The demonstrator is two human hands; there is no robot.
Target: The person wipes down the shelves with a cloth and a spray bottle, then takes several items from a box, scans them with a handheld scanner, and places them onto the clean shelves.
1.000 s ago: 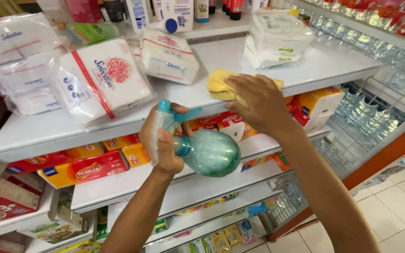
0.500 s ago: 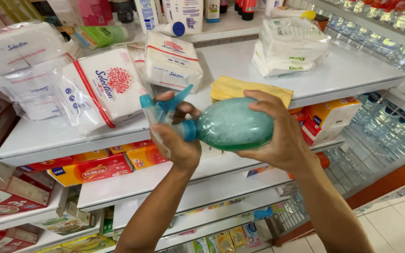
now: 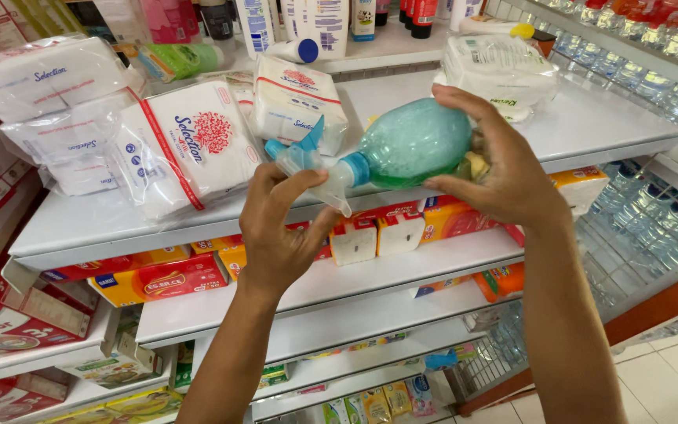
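The round, translucent green plastic spray bottle (image 3: 413,145) now lies sideways at the centre of the frame, lifted above the white shelf (image 3: 606,126); a second ago it hung lower, in front of the shelf edge. The left hand (image 3: 280,228) grips its pale blue trigger head (image 3: 308,161), as before. The right hand (image 3: 496,169), which then reached to a yellow cloth on the shelf, now cups the bottle's body, with something yellow tucked under its palm. White tissue packs (image 3: 186,149) sit upper left.

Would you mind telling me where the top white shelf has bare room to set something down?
The top white shelf is bare right of the clear wrapped pack. It is crowded left, around the tissue packs.
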